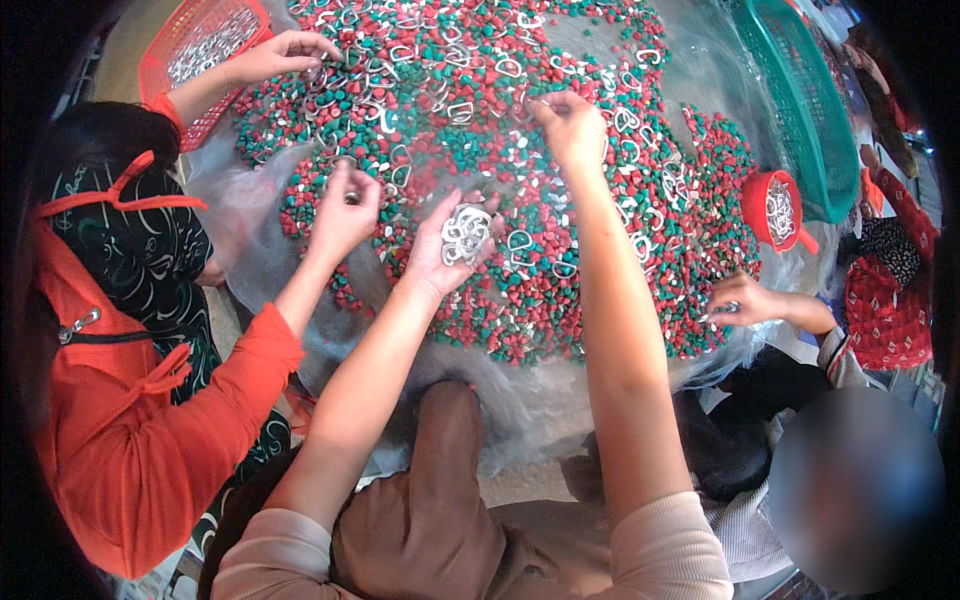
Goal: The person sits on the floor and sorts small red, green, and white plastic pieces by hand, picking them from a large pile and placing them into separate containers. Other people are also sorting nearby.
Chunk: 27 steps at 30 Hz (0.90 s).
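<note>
The left hand (452,240) lies palm up, fingers loosely cupped around a clump of small silvery metal rings (466,234); the right hand (568,125) pinches downward into the heap of red and green plastic pellets (600,290), its catch hidden.

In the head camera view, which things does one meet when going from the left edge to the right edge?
Red plastic basket → co-worker's hand in an orange sleeve → left hand holding a bunch of silver metal rings → right hand on the red and green pellets → red round scoop → green plastic basket.
</note>
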Tool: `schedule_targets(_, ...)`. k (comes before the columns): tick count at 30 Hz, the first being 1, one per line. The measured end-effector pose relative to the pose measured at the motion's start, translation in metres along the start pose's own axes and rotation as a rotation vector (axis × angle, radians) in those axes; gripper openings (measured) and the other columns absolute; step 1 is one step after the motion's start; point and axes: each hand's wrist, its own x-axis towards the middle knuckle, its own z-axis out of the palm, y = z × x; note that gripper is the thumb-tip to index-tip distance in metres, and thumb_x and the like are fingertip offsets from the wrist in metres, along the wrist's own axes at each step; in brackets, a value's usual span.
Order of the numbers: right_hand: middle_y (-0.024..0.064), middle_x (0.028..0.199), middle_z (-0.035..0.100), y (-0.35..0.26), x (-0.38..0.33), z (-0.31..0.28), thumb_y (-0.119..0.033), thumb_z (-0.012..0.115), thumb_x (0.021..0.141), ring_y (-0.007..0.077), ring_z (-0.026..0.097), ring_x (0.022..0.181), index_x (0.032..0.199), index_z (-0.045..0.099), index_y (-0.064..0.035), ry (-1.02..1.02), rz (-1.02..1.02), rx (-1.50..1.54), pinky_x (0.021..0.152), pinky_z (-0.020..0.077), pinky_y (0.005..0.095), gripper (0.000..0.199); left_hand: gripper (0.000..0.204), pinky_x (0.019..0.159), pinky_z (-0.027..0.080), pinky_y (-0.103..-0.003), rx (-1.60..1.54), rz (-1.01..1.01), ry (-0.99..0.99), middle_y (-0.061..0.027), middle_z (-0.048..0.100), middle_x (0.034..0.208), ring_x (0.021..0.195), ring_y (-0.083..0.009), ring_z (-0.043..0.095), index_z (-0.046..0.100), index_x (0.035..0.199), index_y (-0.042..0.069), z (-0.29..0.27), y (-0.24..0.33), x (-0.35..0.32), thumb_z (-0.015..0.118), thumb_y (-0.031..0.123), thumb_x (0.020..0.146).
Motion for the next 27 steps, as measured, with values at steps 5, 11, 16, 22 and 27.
schedule_targets(5, 0.0187, 0.104, 0.061, 0.031, -0.006, -0.033, -0.019, 0.053, 0.088, 0.0348, 0.059, 0.1, 0.1, 0.057, 0.0034, -0.023, 0.182, 1.234, 0.079, 0.0512, 0.0427, 0.026, 0.025, 0.06, 0.058, -0.043, -0.088, -0.018, -0.014, -0.0129, 0.06, 0.108, 0.091, -0.0327, 0.061, 0.062, 0.094, 0.009, -0.008, 0.005, 0.001, 0.05, 0.031, 0.092)
schedule_targets(11, 0.0087, 0.086, 0.061, 0.036, 0.055, -0.038, -0.013, 0.062, 0.082, 0.0132, 0.059, 0.073, 0.099, 0.059, 0.0027, -0.06, 0.16, 1.025, 0.055, 0.049, 0.0261, 0.024, 0.023, 0.056, 0.057, -0.037, 0.0, 0.022, 0.056, -0.011, 0.063, 0.104, 0.087, -0.03, 0.064, 0.058, 0.1, 0.01, 0.004, -0.001, 0.002, 0.054, 0.031, 0.09)
schedule_targets(16, 0.0153, 0.099, 0.064, 0.011, 0.086, -0.009, -0.024, 0.056, 0.081, 0.0327, 0.062, 0.094, 0.092, 0.069, -0.0166, 0.092, -0.107, -0.556, 0.081, 0.05, 0.0427, 0.019, 0.022, 0.055, 0.057, -0.036, 0.029, 0.036, 0.093, -0.0105, 0.062, 0.105, 0.086, -0.0296, 0.064, 0.056, 0.099, 0.011, 0.008, 0.003, 0.004, 0.055, 0.031, 0.089)
schedule_targets(22, 0.0065, 0.073, 0.067, 0.019, 0.055, -0.034, -0.023, 0.067, 0.076, 0.0208, 0.065, 0.075, 0.094, 0.071, -0.0126, 0.046, -0.186, -0.075, 0.065, 0.0501, 0.0324, 0.021, 0.023, 0.057, 0.058, -0.039, -0.034, 0.02, 0.04, -0.011, 0.062, 0.106, 0.088, -0.0302, 0.063, 0.057, 0.099, 0.01, -0.001, 0.003, 0.0, 0.055, 0.03, 0.089)
schedule_targets(27, 0.0067, 0.082, 0.057, 0.013, -0.012, -0.107, -0.021, 0.052, 0.088, 0.0098, 0.05, 0.059, 0.103, 0.055, -0.0021, -0.209, 0.189, 1.178, 0.034, 0.025, 0.0173, 0.025, 0.024, 0.058, 0.058, -0.04, -0.066, -0.004, 0.008, -0.0119, 0.061, 0.108, 0.091, -0.031, 0.061, 0.058, 0.098, 0.01, -0.001, 0.002, -0.003, 0.053, 0.031, 0.091)
